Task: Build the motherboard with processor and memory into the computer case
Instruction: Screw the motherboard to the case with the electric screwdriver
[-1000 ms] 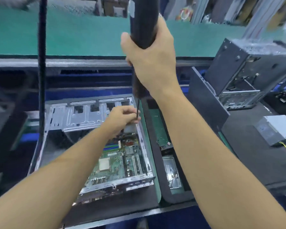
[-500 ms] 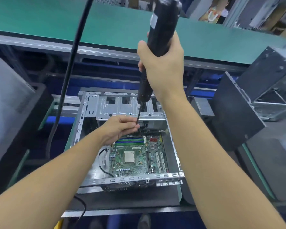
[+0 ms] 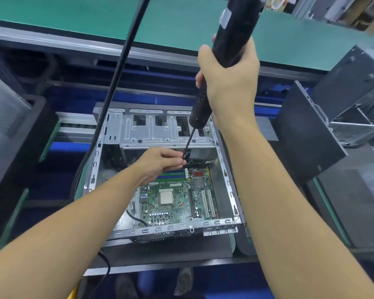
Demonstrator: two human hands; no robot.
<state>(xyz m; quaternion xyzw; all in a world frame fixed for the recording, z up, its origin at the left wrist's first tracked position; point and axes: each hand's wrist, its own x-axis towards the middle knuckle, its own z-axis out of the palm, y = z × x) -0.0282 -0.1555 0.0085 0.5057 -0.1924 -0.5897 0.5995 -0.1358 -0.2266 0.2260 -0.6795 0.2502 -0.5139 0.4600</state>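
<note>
The motherboard (image 3: pixel 173 203) lies in the case (image 3: pixel 225 182), screwing down apparently unfinished: the right hand (image 3: pixel 229 76) grips the screwdriver (image 3: pixel 233 33), the left hand (image 3: pixel 160 161) pinches its bit (image 3: pixel 188 143).

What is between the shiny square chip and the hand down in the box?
In the head view, blue and green memory slots lie between the processor and the left hand, on the motherboard.

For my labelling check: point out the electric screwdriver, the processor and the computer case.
electric screwdriver (image 3: pixel 235 29), head view, on its black barrel.
processor (image 3: pixel 166 196), head view, middle of its metal lid.
computer case (image 3: pixel 160 229), head view, on its near rim.
</note>
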